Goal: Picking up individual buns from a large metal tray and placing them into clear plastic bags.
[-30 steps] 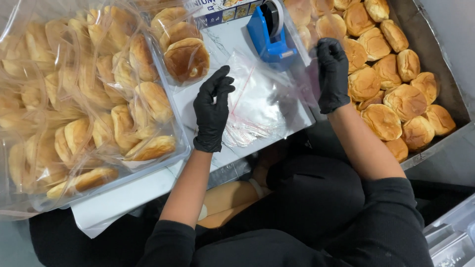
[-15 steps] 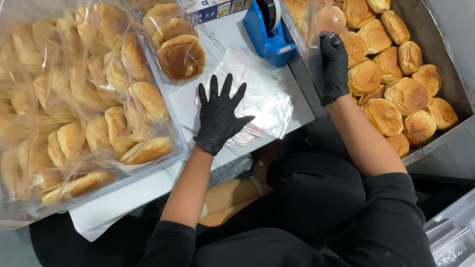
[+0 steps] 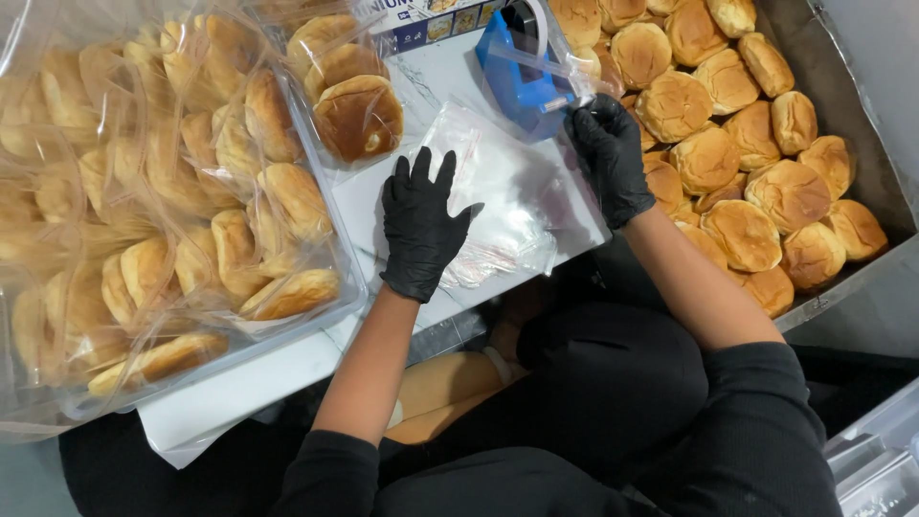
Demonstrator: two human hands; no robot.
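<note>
Bags (image 3: 498,206): a stack of clear plastic bags lies flat on the white worktop (image 3: 239,383), between the two gloved hands, just below the blue tape dispenser (image 3: 526,72).
Left hand (image 3: 419,230): pressed palm-down on the stack's left edge, fingers (image 3: 421,172) spread wide and flat, gripping nothing.
Right hand (image 3: 613,158): up at the dispenser's near end, fingers curled together, apparently pinching the tape; what sits between them I cannot tell.
Doing it well: I'd say hold the stack pinned with that flat palm so only one bag shifts, and draw tape off straight.
Around: bagged buns (image 3: 172,211) fill the left tub, loose buns (image 3: 747,144) the right tray.
</note>
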